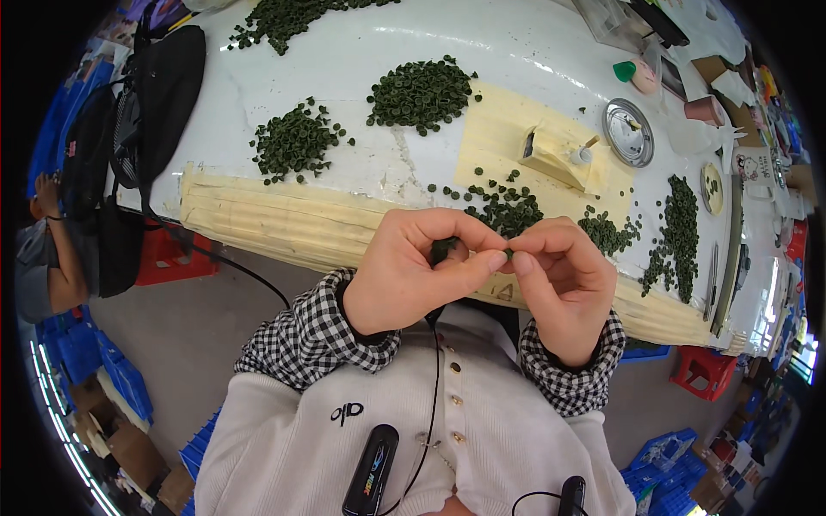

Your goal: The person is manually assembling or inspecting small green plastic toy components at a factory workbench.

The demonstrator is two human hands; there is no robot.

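Note:
My left hand (404, 271) and my right hand (566, 279) meet above the table's near edge, thumbs and forefingers closed. Pinched between their fingertips is a small dark green round piece (508, 254), partly covered by the fingers. More dark green (442, 249) shows inside the curl of my left hand; its shape is hard to make out. Just beyond my hands lies a loose pile of small dark green cup-like pieces (509, 211). A smaller pile (608, 230) of such pieces lies past my right hand.
Larger piles of green pieces (419, 95) lie farther back and left (295, 142); another (680, 232) is at right. A tape-covered block with a peg (555, 159) stands on a yellow sheet beside a round metal dish (629, 131). Black bag (172, 95) and a person (52, 267) are left.

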